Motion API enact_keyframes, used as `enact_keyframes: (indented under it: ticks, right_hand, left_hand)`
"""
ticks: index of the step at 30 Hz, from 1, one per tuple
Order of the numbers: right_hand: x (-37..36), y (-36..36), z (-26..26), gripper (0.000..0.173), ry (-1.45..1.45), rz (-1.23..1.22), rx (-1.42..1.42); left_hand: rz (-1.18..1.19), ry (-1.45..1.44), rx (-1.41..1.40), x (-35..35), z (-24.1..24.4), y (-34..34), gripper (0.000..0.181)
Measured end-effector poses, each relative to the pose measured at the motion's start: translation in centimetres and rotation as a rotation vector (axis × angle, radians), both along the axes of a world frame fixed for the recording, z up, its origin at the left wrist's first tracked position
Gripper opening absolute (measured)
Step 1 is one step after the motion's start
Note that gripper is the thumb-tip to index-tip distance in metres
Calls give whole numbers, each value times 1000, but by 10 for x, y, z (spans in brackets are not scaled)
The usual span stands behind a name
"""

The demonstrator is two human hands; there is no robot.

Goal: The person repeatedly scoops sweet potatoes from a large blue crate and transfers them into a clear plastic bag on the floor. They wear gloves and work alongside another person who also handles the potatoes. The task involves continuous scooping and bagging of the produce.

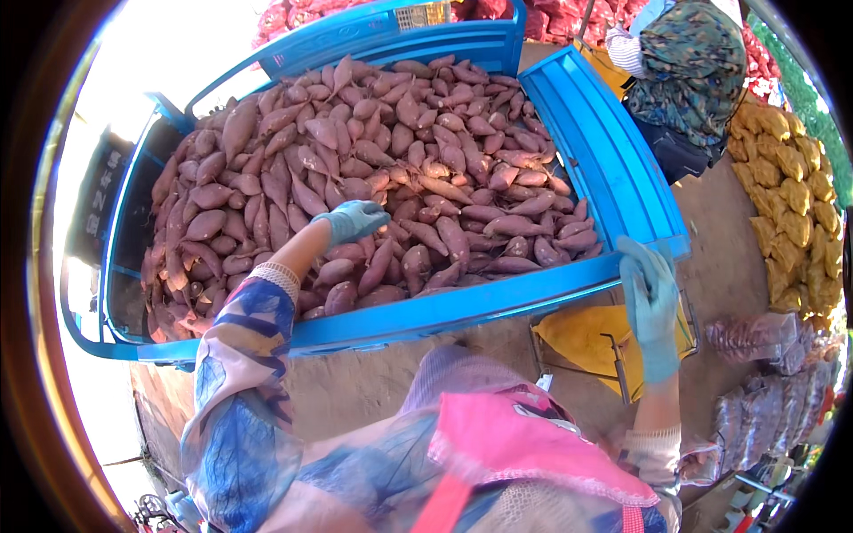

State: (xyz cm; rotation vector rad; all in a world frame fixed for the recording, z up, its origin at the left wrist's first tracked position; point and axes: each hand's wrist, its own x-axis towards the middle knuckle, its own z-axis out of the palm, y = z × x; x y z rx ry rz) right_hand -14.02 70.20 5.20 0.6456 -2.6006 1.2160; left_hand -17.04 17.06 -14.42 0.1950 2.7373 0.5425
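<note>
A large heap of reddish-purple sweet potatoes (400,173) fills the blue metal cargo bed (426,313) before me. My left hand (352,221), in a light blue glove, hangs over the middle of the heap with its fingers bent; whether it touches or grips a sweet potato cannot be told. My right hand (648,293), in the same kind of glove, is at the near right corner of the bed, its fingertips by the metal edge. No object shows in it.
A yellow sack on a metal frame (586,340) stands below the bed's near right side. Another person (693,80) in camouflage cloth is beyond the lowered blue side panel (600,140). Filled yellow bags (793,200) are stacked at right, red mesh bags (546,23) behind.
</note>
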Motion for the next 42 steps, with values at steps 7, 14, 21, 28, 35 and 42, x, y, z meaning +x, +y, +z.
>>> enact_keyframes:
  ticks: [7, 14, 21, 28, 35, 42]
  right_hand:
    - [-39, -37, -46, 17, 248, -115, 331]
    - [-40, -46, -35, 23, 72, -147, 286]
    - [-47, -38, -34, 27, 210, -167, 424]
    - [-50, -45, -37, 26, 207, -172, 363]
    - [-46, -41, -41, 27, 165, -208, 370]
    - [-43, -41, -41, 27, 189, -224, 377]
  left_hand:
    - [26, -286, -5, -42, -14, 80, 70]
    - [-169, -133, -257, -56, -70, 123, 111]
    - [-16, 95, -29, -77, -130, 141, 80]
    - [136, 104, 375, -130, -114, 143, 63]
    - [-23, -239, 138, -116, -26, 116, 74]
    - [56, -473, -164, -48, -71, 125, 98]
